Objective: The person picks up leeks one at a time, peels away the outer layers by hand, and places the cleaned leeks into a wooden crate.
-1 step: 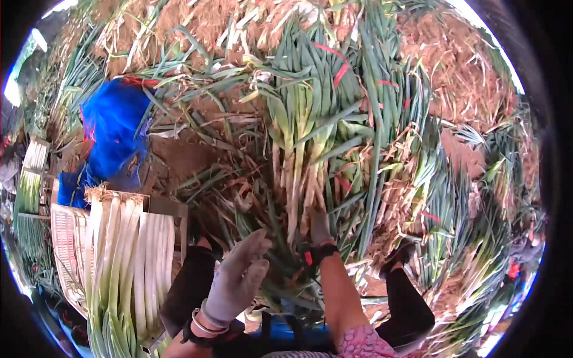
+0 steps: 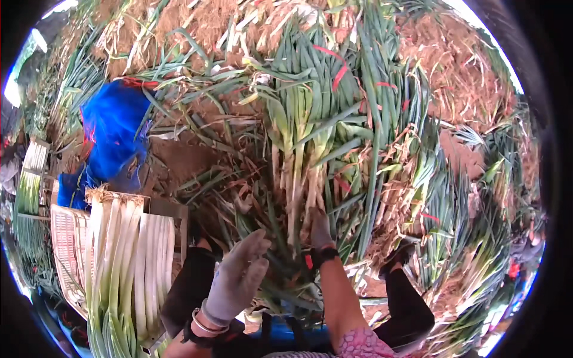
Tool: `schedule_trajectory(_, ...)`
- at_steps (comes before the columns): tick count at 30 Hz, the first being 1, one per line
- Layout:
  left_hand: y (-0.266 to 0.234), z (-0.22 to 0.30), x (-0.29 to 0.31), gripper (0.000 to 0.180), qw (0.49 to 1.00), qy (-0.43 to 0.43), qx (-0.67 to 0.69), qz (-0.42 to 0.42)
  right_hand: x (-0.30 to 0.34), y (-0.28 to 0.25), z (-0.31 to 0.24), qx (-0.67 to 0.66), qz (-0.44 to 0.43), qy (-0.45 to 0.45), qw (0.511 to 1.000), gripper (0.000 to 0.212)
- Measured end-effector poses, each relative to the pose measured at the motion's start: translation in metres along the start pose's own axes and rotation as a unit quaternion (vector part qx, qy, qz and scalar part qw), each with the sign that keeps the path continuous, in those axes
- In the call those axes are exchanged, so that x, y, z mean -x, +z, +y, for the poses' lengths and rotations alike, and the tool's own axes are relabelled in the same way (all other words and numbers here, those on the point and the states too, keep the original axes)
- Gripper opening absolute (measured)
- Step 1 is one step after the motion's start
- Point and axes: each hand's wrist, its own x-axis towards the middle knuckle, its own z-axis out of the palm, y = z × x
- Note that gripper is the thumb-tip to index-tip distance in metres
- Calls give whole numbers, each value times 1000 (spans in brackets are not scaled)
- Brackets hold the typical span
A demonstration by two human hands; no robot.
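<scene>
Leek bunch (image 2: 304, 149) amid crowding loose leaves (image 2: 239, 197)

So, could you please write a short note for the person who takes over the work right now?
Left hand, in a grey glove, is open and holds nothing, just left of the stalks.
Right hand, also gloved, grips the pale lower stalks of a bunch of long green leeks, roots toward the body.
Done: cleaned white leeks lie side by side in the pale slatted crate at the left.
Left: big heaps of untrimmed green leeks lie ahead and to the right, on ground littered with dry trimmings. A blue bag lies beyond the crate.
</scene>
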Motion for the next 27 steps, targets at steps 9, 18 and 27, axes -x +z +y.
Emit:
schedule_trajectory(9,10,-20,-15,39,996,69,-34,43,131,35,-25,9,70,22,997,26)
schedule_trajectory(18,27,-53,-70,51,947,-121,289,-66,363,26,-87,128,-46,25,990,20)
schedule_trajectory(27,25,-24,-38,36,903,1,429,20,258,75,-105,280,-43,-342,896,48)
